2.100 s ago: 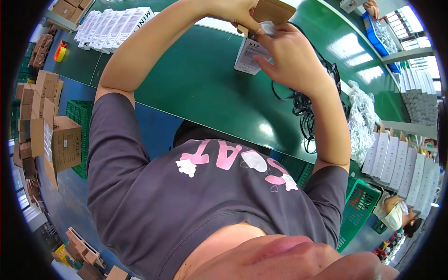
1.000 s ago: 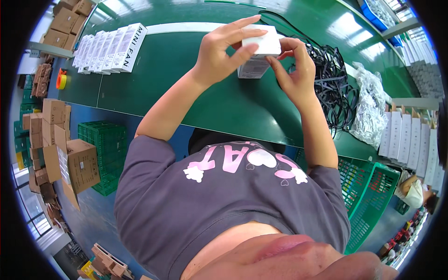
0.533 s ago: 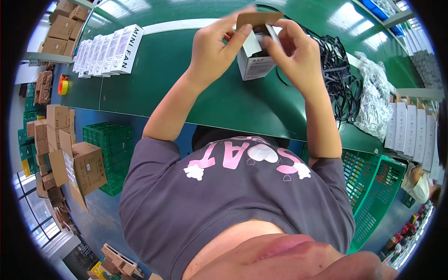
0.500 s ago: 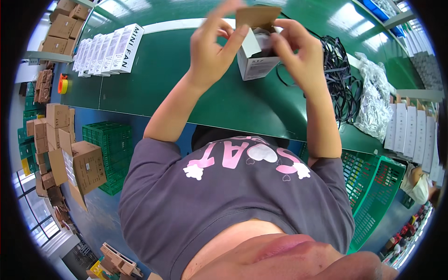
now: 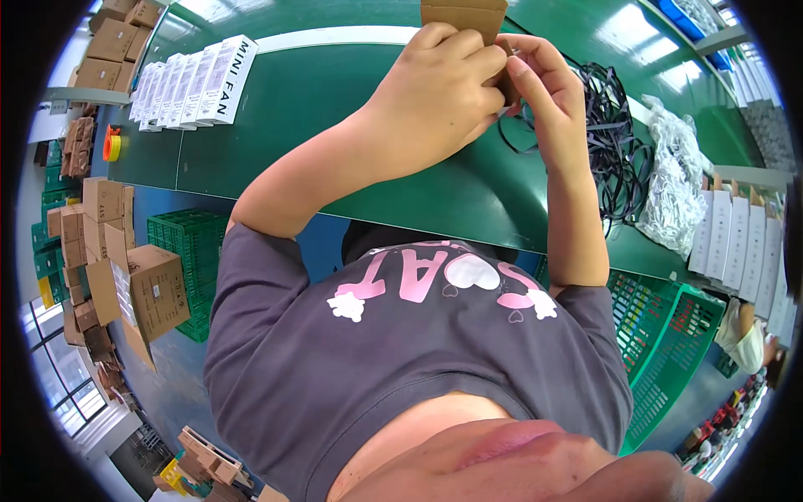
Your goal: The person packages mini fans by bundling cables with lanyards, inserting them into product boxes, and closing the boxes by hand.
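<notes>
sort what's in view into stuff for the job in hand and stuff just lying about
In the job:
- open box, lid flap raised
- left hand and right hand, both at it

Lying about, apparently:
- white boxes in a row
- tangled black straps
- clear plastic pile
- orange and yellow rolls

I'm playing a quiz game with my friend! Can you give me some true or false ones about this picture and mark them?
1. The left hand and right hand are near a brown box flap. True.
2. The straps lie left of both hands. False: the black straps lie to the right.
3. White boxes sit on the green table. True.
4. The shirt is yellow. False: the shirt is dark grey.
</notes>
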The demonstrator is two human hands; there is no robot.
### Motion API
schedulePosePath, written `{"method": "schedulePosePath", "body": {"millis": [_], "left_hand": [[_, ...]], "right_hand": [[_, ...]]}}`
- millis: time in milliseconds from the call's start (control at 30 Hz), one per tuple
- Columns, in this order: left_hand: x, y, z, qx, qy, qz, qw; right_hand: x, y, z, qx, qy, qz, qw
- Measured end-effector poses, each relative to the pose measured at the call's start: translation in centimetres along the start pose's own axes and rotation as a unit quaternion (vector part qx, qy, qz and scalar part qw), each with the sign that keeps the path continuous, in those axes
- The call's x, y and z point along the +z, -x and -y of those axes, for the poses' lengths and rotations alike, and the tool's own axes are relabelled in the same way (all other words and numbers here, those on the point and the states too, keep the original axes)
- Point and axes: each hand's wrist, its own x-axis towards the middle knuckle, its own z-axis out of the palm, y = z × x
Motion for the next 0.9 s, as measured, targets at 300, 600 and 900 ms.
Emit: {"method": "schedulePosePath", "body": {"millis": [300,600,900], "left_hand": [[-0.4,1.7,2.1,-0.142,0.254,-0.272,0.917],[3.9,2.2,1.5,-0.357,0.484,-0.228,0.766],[1.1,3.6,1.5,-0.066,0.132,-0.124,0.981]], "right_hand": [[-0.9,1.4,-1.0,0.049,-0.095,0.01,0.994],[0.2,-0.2,-0.9,0.066,-0.047,0.043,0.996],[-0.5,0.9,-2.4,-0.022,-0.11,0.068,0.991]]}}
